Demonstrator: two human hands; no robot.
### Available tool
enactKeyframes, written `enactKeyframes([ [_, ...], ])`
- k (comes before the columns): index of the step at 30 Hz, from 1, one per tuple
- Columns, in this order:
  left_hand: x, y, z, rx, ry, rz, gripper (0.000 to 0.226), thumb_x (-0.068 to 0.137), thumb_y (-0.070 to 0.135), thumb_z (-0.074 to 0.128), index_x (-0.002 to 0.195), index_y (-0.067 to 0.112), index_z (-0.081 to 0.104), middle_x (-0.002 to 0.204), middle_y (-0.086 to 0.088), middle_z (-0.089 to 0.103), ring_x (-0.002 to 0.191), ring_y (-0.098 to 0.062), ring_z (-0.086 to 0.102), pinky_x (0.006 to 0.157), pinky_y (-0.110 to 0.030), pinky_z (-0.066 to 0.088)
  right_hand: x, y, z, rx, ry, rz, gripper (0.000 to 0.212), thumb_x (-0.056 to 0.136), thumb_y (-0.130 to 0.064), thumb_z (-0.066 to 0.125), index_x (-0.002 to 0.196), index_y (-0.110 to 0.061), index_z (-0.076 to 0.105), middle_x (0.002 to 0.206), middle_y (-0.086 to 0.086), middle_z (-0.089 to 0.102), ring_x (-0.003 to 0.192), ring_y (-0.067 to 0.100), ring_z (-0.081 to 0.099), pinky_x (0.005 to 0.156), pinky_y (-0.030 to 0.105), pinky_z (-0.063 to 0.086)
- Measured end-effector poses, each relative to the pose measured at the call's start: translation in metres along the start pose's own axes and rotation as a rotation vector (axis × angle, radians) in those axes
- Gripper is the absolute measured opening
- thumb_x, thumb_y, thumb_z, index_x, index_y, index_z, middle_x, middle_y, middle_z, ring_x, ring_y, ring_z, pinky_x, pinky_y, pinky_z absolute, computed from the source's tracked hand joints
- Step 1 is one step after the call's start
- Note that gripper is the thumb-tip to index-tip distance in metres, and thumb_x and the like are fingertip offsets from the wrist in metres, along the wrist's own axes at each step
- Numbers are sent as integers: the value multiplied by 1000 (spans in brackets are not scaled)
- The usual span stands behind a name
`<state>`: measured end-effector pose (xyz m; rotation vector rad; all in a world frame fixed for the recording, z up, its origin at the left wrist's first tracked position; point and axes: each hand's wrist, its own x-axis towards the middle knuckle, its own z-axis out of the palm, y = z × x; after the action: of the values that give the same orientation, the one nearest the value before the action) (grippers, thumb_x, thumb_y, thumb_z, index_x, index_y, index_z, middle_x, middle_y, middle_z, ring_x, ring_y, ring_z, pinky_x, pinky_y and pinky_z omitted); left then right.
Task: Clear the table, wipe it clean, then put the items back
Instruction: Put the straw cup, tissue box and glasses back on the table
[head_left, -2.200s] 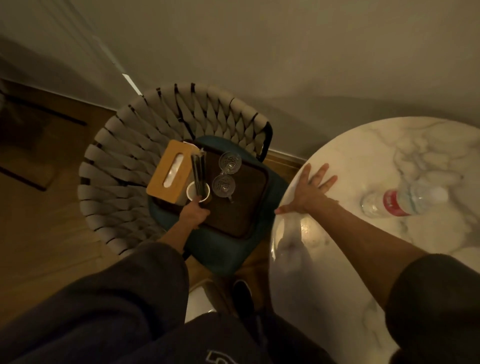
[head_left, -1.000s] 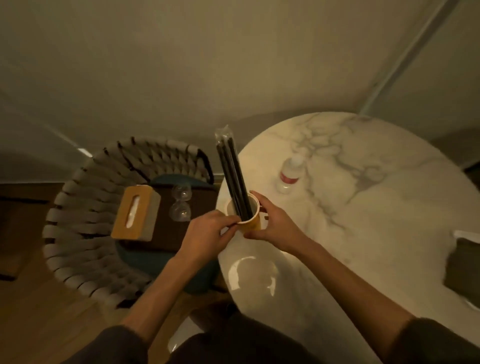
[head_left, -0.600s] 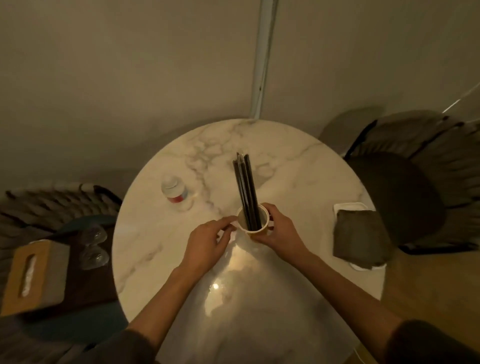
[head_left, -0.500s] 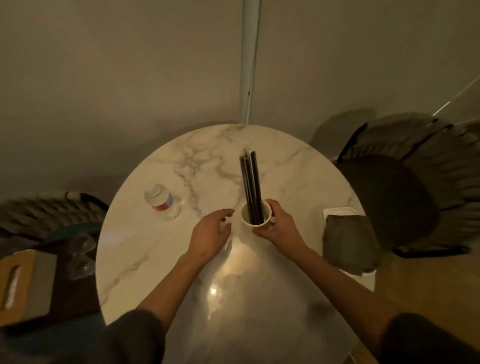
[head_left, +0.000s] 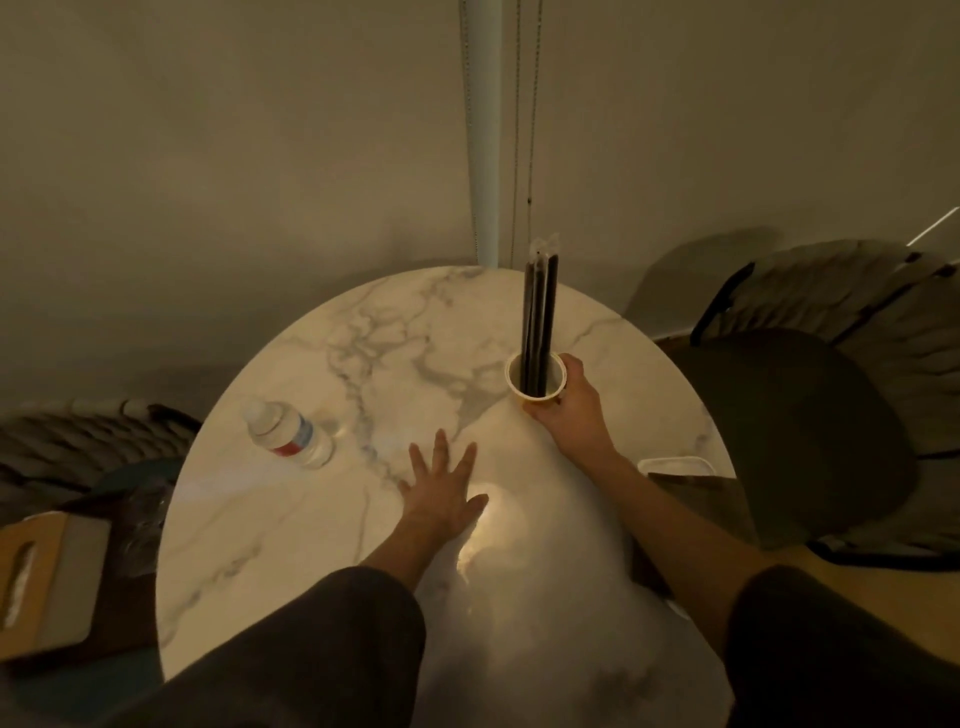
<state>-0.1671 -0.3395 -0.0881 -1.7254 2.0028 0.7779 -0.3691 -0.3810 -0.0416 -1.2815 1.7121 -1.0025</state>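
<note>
Cup is well apart from lying bottle.

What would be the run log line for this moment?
phase: returning items | right hand: grips cup with straws | left hand: flat on table

One camera only, worn on the person's head — it looks forward and steeply down onto the round marble table, which fills the middle of the frame, close below. Both sleeved arms run in from the bottom edge: the left hand lies near centre, the right hand grips a paper cup farther off. The wide lens also catches the wall and a white pole up top — and a woven chair at the right edge.
</note>
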Motion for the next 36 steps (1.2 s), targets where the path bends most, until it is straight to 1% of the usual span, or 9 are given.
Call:
enactKeyframes([
  [4, 2, 0, -5, -7, -48, -9, 79, 92, 61, 42, 150, 43, -9, 155, 0, -34, 140, -45, -26, 108, -70, 13, 3, 2, -3, 18, 51, 11, 63, 75, -26, 83, 127, -23, 48, 113, -10, 61, 100, 6, 58, 76, 5, 39],
  [12, 5, -2, -7, -33, -64, -3, 79, 90, 62, 43, 149, 46, -8, 153, 2, -36, 139, -43, -29, 109, -70, 10, -23, 9, -1, 2, 73, 31, 63, 70, -36, 85, 120, -32, 47, 106, -18, 59, 91, -3, 58, 75, 5, 40],
  [17, 7, -3, -7, -47, -58, 2, 75, 93, 56, 43, 148, 48, -7, 155, 3, -34, 139, -42, -30, 109, -70, 8, -25, 15, 1, -38, 57, 92, 71, 72, -29, 84, 131, -24, 44, 114, -13, 58, 99, 4, 56, 84, 16, 44],
  [21, 8, -3, -9, -61, -73, 0, 73, 93, 55, 43, 148, 49, -5, 155, 3, -33, 140, -41, -30, 108, -70, 6, -40, 31, 3, -139, 37, 269, 91, 69, -21, 85, 143, -14, 32, 137, 7, 49, 121, 24, 53, 101, 34, 45],
  [25, 11, -5, -14, -123, -103, 9, 70, 92, 54, 39, 150, 46, 0, 156, 6, -28, 141, -39, -28, 110, -69, 0, -93, 17, 25, -266, 62, 334, 57, 79, -11, 75, 127, -13, 44, 136, 10, 40, 120, 25, 48, 102, 32, 39],
  [27, 8, -19, -16, -144, -82, 86, 76, 88, 50, 42, 153, 37, 5, 160, -3, -17, 145, -38, -15, 116, -62, 6, -121, 4, 47, -260, -9, 280, 38, 81, -10, 71, 111, -17, 50, 121, 5, 48, 107, 20, 52, 96, 33, 45],
  [30, -26, -57, -18, -443, 19, 226, 71, 83, 31, 55, 149, 17, 32, 153, -14, 31, 139, -29, 32, 113, -35, 28, -147, -14, 92, -214, -171, 157, 21, 79, -2, 64, 90, -17, 57, 89, -3, 59, 79, 9, 56, 75, 26, 45],
  [33, -84, -115, -12, -806, 163, 197, 36, 84, 10, 57, 118, 13, 67, 112, -6, 70, 94, -10, 65, 79, -16, 47, -164, -48, 151, -188, -341, 13, 11, 79, -12, 58, 81, -23, 59, 71, -13, 58, 69, -2, 56, 65, 13, 38],
  [36, -127, -201, 0, -1024, 278, 40, 24, 85, 2, 52, 96, 12, 72, 78, -4, 73, 64, -5, 67, 56, -17, 48, -170, -81, 225, -232, -524, -85, 11, 72, -28, 54, 79, -23, 60, 76, -6, 61, 72, 3, 57, 69, 16, 42],
])
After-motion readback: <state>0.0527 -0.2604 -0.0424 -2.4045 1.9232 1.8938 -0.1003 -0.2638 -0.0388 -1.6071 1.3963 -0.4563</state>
